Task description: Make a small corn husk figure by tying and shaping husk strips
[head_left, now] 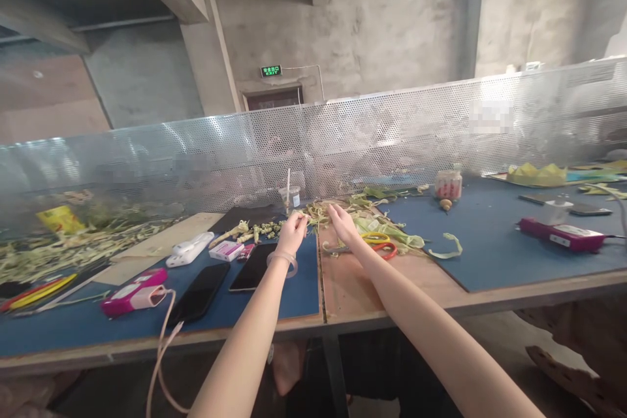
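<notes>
Both my arms reach far out over the workbench. My left hand (292, 230) is closed in a pinch on a thin pale green leaf strip (313, 214) at the edge of a heap of green strips (386, 228). My right hand (343, 222) lies with its fingers stretched out on the same heap, just to the right. A row of small woven green pieces (249, 232) lies to the left of my left hand. Scissors with yellow and red handles (379, 245) lie just right of my right forearm.
Two dark phones (198, 294) (252, 266), a pink power bank (133, 292) with cable, a white device (190, 248) and a small box (226, 250) lie on the blue mat (294, 294). A plastic cup (292, 196) and a jar (448, 184) stand by the perforated metal screen (392, 124). Leaf scraps (73, 241) pile at left.
</notes>
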### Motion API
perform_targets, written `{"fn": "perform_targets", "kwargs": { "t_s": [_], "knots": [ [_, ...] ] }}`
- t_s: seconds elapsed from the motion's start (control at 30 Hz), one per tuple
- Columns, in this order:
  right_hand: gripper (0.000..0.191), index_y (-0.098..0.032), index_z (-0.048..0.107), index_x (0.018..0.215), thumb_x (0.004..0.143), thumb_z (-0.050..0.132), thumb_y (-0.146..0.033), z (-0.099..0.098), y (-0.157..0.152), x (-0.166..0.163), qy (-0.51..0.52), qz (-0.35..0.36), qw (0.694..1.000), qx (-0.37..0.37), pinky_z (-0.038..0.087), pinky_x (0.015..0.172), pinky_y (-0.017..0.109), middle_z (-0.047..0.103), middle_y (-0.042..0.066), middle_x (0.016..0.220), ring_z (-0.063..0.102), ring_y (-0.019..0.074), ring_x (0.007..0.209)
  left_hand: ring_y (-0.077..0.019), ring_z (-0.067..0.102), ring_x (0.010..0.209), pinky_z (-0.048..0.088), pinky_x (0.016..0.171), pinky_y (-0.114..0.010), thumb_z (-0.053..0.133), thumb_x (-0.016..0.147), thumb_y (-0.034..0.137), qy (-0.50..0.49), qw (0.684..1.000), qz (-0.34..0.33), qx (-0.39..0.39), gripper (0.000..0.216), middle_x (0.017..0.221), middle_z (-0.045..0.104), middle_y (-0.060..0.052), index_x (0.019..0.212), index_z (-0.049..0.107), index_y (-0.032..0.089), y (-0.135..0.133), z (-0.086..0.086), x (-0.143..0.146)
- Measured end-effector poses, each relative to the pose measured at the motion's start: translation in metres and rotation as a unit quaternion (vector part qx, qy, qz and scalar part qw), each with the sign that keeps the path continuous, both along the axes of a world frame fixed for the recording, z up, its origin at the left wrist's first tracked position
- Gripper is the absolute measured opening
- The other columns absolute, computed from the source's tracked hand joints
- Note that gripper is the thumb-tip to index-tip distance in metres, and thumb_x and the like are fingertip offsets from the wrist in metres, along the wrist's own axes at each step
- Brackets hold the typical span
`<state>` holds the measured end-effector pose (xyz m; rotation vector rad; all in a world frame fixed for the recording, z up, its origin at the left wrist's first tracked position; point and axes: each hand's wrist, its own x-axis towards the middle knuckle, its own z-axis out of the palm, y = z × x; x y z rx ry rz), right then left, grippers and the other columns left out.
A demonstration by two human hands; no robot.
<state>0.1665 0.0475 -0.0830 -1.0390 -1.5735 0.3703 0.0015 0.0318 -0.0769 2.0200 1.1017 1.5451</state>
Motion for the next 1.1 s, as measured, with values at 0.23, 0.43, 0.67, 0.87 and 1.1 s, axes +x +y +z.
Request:
{"fn": "perform_targets", "kwargs": {
  "t_s": [0.23, 0.43, 0.67, 0.87, 1.1],
  "knots": [
    [0.027, -0.018, 0.067, 0.084, 0.078, 0.055, -0.041, 0.012, -0.015, -0.004, -0.016, 0.184, 0.983, -0.017, 0.04, 0.081, 0.03, 0.066, 0.003, 0.087, 0.056, 0.0184, 0.088, -0.0123, 0.043, 0.046, 0.033, 0.049, -0.023, 0.045, 0.084, 0.039, 0.025, 0.999, -0.033, -0.006, 0.03, 0.048, 0.042, 0.005, 0.095, 0.062, 0.017, 0.0, 0.001, 0.001],
    [0.026, -0.016, 0.062, 0.068, 0.074, 0.059, -0.041, 0.015, -0.025, -0.009, 0.0, 0.268, 0.962, -0.05, 0.041, 0.06, 0.024, 0.061, 0.001, 0.066, 0.053, 0.0126, 0.062, -0.0133, 0.051, 0.053, 0.039, 0.056, -0.025, 0.043, 0.084, 0.025, -0.007, 0.997, -0.048, -0.051, 0.027, 0.057, 0.052, 0.003, 0.108, 0.054, 0.016, 0.003, -0.003, 0.002],
    [0.03, -0.017, 0.054, 0.068, 0.071, 0.061, -0.046, 0.008, -0.017, -0.006, 0.027, 0.245, 0.965, -0.089, 0.034, 0.043, 0.019, 0.048, -0.005, 0.052, 0.043, 0.0075, 0.046, -0.0134, 0.051, 0.056, 0.039, 0.057, -0.024, 0.045, 0.085, 0.024, 0.011, 0.999, -0.045, -0.021, 0.034, 0.057, 0.048, 0.004, 0.117, 0.047, 0.015, 0.008, -0.007, 0.0],
    [0.032, -0.017, 0.054, 0.07, 0.073, 0.06, -0.048, 0.011, -0.021, -0.003, 0.021, 0.263, 0.956, -0.13, 0.037, 0.038, 0.019, 0.049, -0.005, 0.05, 0.046, 0.0078, 0.041, -0.0134, 0.05, 0.058, 0.039, 0.059, -0.025, 0.045, 0.085, 0.025, 0.021, 0.999, -0.046, -0.019, 0.035, 0.058, 0.047, 0.004, 0.119, 0.045, 0.015, 0.009, -0.008, 0.0],
    [0.027, -0.018, 0.049, 0.067, 0.072, 0.063, -0.041, 0.012, -0.02, -0.002, 0.099, 0.251, 0.952, -0.146, 0.035, 0.035, 0.018, 0.045, -0.007, 0.053, 0.042, 0.0051, 0.038, -0.0127, 0.048, 0.058, 0.039, 0.062, -0.025, 0.042, 0.085, 0.023, 0.018, 0.998, -0.055, 0.001, 0.029, 0.058, 0.045, 0.004, 0.112, 0.048, 0.014, 0.009, -0.007, 0.001]
  ]
}}
